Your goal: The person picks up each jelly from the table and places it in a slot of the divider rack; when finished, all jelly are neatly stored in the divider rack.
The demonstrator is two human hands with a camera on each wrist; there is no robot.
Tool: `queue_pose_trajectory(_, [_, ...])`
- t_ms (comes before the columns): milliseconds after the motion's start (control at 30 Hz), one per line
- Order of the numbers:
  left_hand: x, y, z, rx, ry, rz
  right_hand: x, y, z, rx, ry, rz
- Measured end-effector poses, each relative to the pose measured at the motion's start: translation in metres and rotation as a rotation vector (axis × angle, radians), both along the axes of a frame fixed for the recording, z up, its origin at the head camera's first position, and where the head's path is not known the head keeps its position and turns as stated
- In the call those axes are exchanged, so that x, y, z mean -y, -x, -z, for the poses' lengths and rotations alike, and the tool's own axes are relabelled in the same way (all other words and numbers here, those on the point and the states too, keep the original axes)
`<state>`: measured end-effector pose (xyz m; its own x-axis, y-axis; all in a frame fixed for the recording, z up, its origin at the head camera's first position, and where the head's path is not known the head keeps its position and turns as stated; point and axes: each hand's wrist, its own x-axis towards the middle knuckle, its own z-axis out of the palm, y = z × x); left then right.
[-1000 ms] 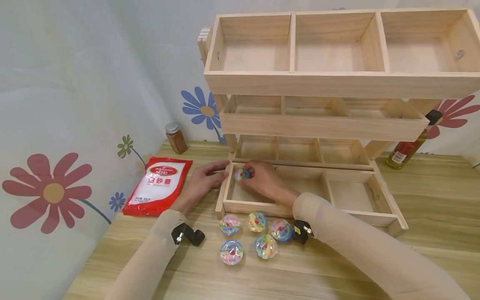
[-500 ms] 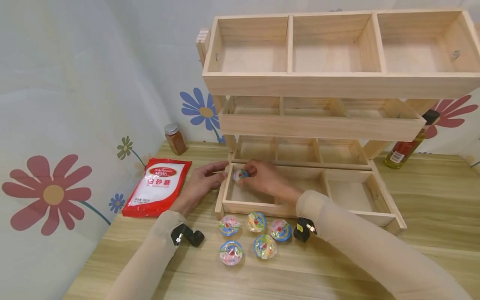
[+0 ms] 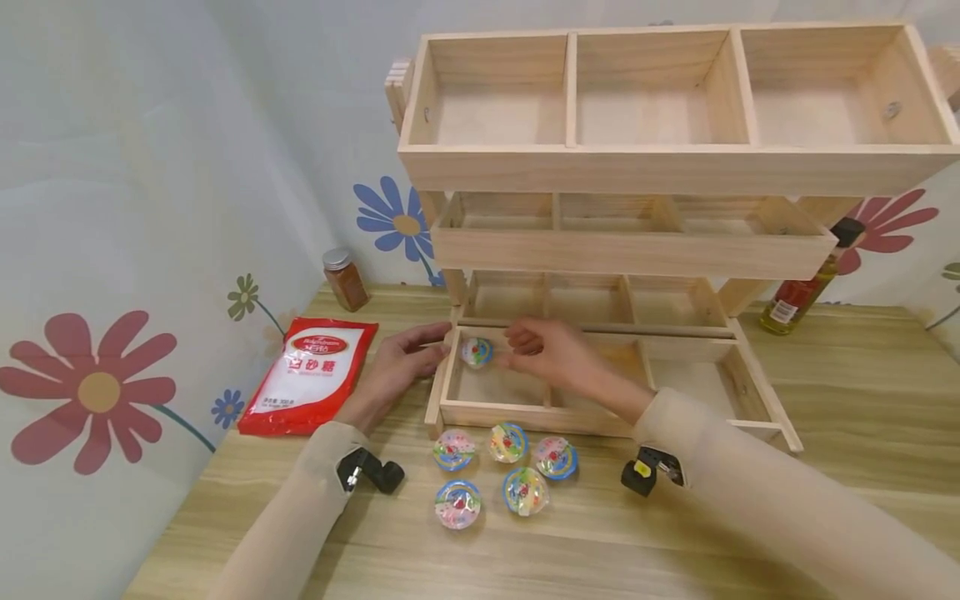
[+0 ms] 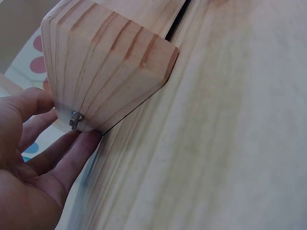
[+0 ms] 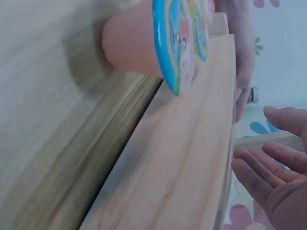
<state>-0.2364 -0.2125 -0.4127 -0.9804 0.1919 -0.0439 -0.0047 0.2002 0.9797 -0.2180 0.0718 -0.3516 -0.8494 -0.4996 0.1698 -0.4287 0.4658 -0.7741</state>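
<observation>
A small jelly cup [image 3: 476, 352] with a printed foil lid sits in the left compartment of the wooden rack's bottom front tray [image 3: 495, 414]. Just right of that cup, apart from it, my right hand [image 3: 558, 354] hovers over the tray with loosely bent fingers and nothing in them. In the right wrist view the right hand [image 5: 280, 177] also shows no object. My left hand [image 3: 393, 367] touches the tray's outer left side. Its fingertips rest by a metal bolt [image 4: 76, 119] in the left wrist view. Several more jelly cups [image 3: 457, 504] stand on the table before the tray.
Tiers of divided wooden boxes [image 3: 645, 171] overhang the bottom tray. A red-and-white sugar bag [image 3: 311, 375] lies left of my left hand. Behind it stands a spice jar [image 3: 345, 280]. A bottle [image 3: 806, 287] stands at the rack's right on the wooden table [image 3: 847, 400].
My right hand has let go of the jelly cup, which stays in the left compartment, and has drawn away to the right. The left hand keeps its place at the tray's side.
</observation>
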Motion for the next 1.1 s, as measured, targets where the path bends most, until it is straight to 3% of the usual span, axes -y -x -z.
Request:
queue_pose_trajectory(200, [0.001, 0.000, 0.000, -0.005, -0.005, 0.000, -0.011, -0.015, -0.002, -0.048, 0.050, -0.021])
queue_pose_trajectory(733, [0.001, 0.002, 0.003, -0.013, -0.009, 0.001, -0.043, -0.072, 0.003, -0.096, 0.078, -0.054])
queue_pose_trajectory(1100, [0.000, 0.001, 0.003, -0.021, -0.032, 0.009, -0.062, -0.091, 0.022, -0.148, 0.005, -0.065])
